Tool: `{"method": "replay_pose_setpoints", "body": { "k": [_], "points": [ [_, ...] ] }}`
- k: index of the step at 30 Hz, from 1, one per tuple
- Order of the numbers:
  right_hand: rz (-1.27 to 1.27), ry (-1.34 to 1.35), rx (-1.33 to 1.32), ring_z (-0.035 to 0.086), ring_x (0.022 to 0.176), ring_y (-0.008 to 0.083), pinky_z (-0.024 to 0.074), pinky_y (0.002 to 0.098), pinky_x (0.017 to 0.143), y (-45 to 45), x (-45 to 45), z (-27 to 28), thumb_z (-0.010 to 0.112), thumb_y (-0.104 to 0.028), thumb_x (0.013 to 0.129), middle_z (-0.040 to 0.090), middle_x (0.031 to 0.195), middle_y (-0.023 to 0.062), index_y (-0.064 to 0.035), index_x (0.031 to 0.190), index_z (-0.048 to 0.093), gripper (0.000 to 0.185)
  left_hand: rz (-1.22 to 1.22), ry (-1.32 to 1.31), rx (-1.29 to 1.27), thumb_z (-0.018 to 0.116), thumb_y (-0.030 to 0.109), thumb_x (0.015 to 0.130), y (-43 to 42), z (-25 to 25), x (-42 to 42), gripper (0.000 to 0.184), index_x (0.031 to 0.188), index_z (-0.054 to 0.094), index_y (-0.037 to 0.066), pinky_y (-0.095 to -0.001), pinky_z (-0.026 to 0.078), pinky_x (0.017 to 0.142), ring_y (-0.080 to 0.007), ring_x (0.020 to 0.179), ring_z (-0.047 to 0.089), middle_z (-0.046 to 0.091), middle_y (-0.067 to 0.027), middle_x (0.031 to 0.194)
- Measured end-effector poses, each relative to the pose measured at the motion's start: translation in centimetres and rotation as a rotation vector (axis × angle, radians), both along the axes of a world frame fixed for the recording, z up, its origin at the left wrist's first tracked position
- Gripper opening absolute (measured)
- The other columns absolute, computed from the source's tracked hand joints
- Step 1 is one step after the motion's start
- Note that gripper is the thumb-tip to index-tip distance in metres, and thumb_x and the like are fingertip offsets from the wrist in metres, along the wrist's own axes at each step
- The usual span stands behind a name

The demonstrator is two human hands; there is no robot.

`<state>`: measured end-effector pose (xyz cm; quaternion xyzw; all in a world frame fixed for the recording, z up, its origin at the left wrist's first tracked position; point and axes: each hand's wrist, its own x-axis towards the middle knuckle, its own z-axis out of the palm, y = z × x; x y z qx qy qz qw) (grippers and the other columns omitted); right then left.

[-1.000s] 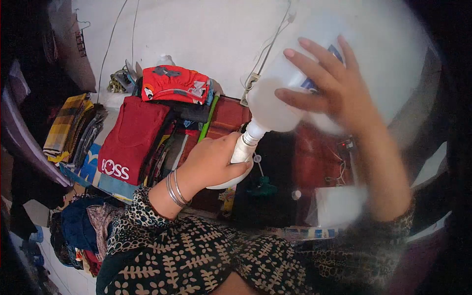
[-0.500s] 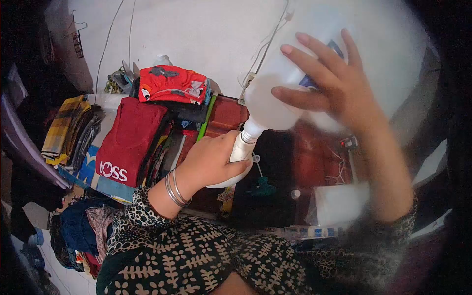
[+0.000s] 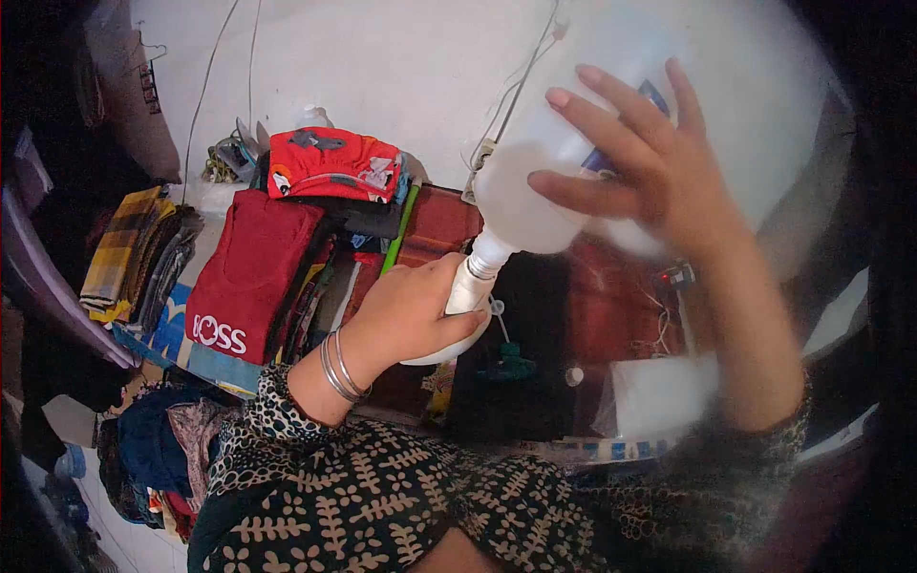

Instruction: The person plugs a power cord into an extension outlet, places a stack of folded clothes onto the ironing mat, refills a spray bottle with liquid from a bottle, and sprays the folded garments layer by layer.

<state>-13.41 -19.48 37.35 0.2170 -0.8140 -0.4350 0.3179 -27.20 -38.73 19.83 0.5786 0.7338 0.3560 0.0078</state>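
Note:
My left hand (image 3: 406, 315), with bangles at its wrist, is wrapped around the neck of a small whitish bottle (image 3: 447, 355). A large translucent white bottle (image 3: 525, 196) with a blue label patch is tipped neck-down above it. The large bottle's neck meets the mouth of the small bottle; whether any liquid is passing I cannot tell. With fingers spread across its side, my right hand (image 3: 630, 158) steadies the large bottle. The palm side is hidden, and haze blurs the upper right of the view.
Folded clothes lie behind on the left: a dark red garment (image 3: 253, 272) marked BOSS, a red patterned one (image 3: 336, 164) and a yellow checked cloth (image 3: 124, 250). A green object (image 3: 511, 363) and a white packet (image 3: 664, 396) lie beyond the hands. Cables hang along the white wall (image 3: 373, 67).
Almost nothing differs. Both hands and the two bottles keep their places, apart from a very slight shift of the view.

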Motion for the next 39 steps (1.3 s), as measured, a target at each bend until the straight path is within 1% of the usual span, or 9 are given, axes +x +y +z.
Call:
{"method": "replay_pose_setpoints", "body": {
  "k": [6, 8, 15, 21, 24, 27, 29, 32, 39],
  "points": [
    [0.013, 0.008, -0.010, 0.045, 0.134, 0.0270, 0.0303, 0.0694, 0.103, 0.26, -0.03, -0.21, 0.075, -0.024, 0.068, 0.046, 0.146, -0.0051, -0.0534, 0.110, 0.063, 0.053, 0.004, 0.010, 0.023, 0.071, 0.038, 0.078, 0.07, -0.21, 0.04, 0.050, 0.110, 0.055, 0.003, -0.0468, 0.053, 0.072, -0.0391, 0.080, 0.067, 0.068, -0.0191, 0.090],
    [0.003, -0.012, -0.015, 0.044, 0.134, 0.0266, 0.0300, 0.0693, 0.104, 0.18, 0.04, -0.14, 0.075, -0.023, 0.067, 0.045, 0.146, -0.0058, -0.0536, 0.110, 0.063, 0.054, -0.015, -0.014, 0.009, 0.068, 0.041, 0.080, 0.00, -0.12, 0.01, 0.050, 0.110, 0.053, 0.004, -0.0499, 0.052, 0.071, -0.0403, 0.078, 0.066, 0.067, -0.0197, 0.090],
    [-0.010, -0.017, -0.027, 0.043, 0.135, 0.0252, 0.0290, 0.0691, 0.105, -0.05, -0.11, -0.32, 0.076, -0.023, 0.066, 0.045, 0.146, -0.0070, -0.0542, 0.110, 0.063, 0.056, 0.003, 0.002, -0.008, 0.068, 0.042, 0.080, 0.04, -0.58, -0.19, 0.051, 0.110, 0.053, 0.003, -0.0494, 0.052, 0.070, -0.0399, 0.079, 0.066, 0.067, -0.0192, 0.091],
    [0.008, -0.022, -0.020, 0.043, 0.135, 0.0253, 0.0300, 0.0694, 0.104, -0.02, -0.35, -0.25, 0.076, -0.023, 0.067, 0.045, 0.146, -0.0070, -0.0545, 0.110, 0.062, 0.056, -0.007, 0.011, 0.035, 0.068, 0.042, 0.080, -0.07, -0.50, -0.19, 0.051, 0.109, 0.053, 0.004, -0.0498, 0.052, 0.070, -0.0402, 0.077, 0.066, 0.067, -0.0189, 0.090],
    [0.023, 0.001, -0.009, 0.044, 0.134, 0.0257, 0.0293, 0.0696, 0.104, 0.13, -0.42, -0.33, 0.076, -0.024, 0.067, 0.045, 0.146, -0.0076, -0.0557, 0.110, 0.062, 0.055, 0.013, 0.029, 0.019, 0.071, 0.039, 0.078, -0.05, -0.41, -0.15, 0.050, 0.110, 0.054, 0.004, -0.0479, 0.053, 0.073, -0.0395, 0.081, 0.067, 0.068, -0.0195, 0.089],
    [-0.040, -0.018, 0.016, 0.044, 0.134, 0.0259, 0.0290, 0.0697, 0.105, 0.02, -0.25, -0.11, 0.077, -0.025, 0.067, 0.046, 0.145, -0.0078, -0.0562, 0.110, 0.062, 0.056, 0.016, 0.003, -0.021, 0.071, 0.039, 0.078, -0.13, -0.28, -0.12, 0.050, 0.110, 0.055, 0.004, -0.0483, 0.052, 0.075, -0.0394, 0.083, 0.067, 0.068, -0.0196, 0.090],
    [-0.023, -0.020, 0.016, 0.044, 0.134, 0.0259, 0.0291, 0.0695, 0.105, 0.17, -0.19, -0.15, 0.078, -0.024, 0.067, 0.045, 0.145, -0.0077, -0.0557, 0.110, 0.062, 0.056, -0.001, 0.022, 0.000, 0.068, 0.042, 0.081, -0.10, -0.45, -0.20, 0.050, 0.109, 0.053, 0.005, -0.0498, 0.052, 0.071, -0.0397, 0.079, 0.067, 0.067, -0.0189, 0.089],
    [-0.017, -0.020, 0.016, 0.045, 0.133, 0.0261, 0.0293, 0.0693, 0.105, 0.04, -0.11, -0.08, 0.077, -0.022, 0.066, 0.045, 0.146, -0.0069, -0.0545, 0.110, 0.062, 0.056, 0.018, -0.012, -0.013, 0.071, 0.039, 0.078, -0.02, -0.22, 0.02, 0.050, 0.110, 0.054, 0.004, -0.0488, 0.053, 0.074, -0.0400, 0.081, 0.067, 0.068, -0.0194, 0.091],
    [0.001, -0.032, -0.030, 0.045, 0.134, 0.0272, 0.0297, 0.0689, 0.105, 0.10, 0.01, -0.33, 0.074, -0.020, 0.066, 0.045, 0.146, -0.0063, -0.0537, 0.110, 0.063, 0.057, 0.001, -0.028, -0.002, 0.071, 0.038, 0.078, -0.12, -0.12, 0.17, 0.050, 0.111, 0.054, 0.004, -0.0483, 0.053, 0.074, -0.0398, 0.081, 0.067, 0.068, -0.0197, 0.091]
  ]
}}
